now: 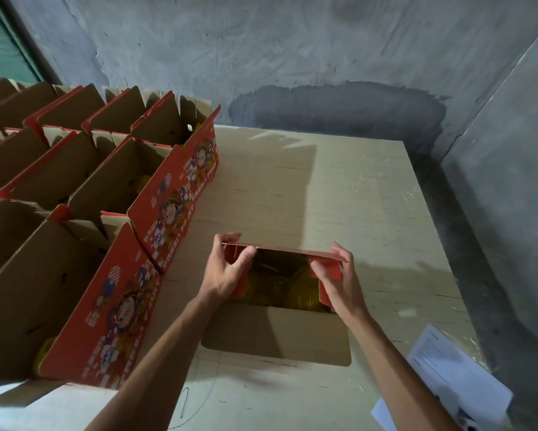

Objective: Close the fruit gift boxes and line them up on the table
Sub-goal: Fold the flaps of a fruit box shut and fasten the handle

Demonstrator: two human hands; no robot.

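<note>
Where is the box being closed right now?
In the head view, the open box sits centre-bottom on the table, between both hands, right of the rows of open boxes.

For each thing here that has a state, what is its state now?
Box in hands: open, near flap hanging outward, yellow contents showing.
Far flap: held up at both ends.
Left hand: grips far flap.
Right hand: grips far flap.
Boxes on the left: open, flaps upright.
</note>
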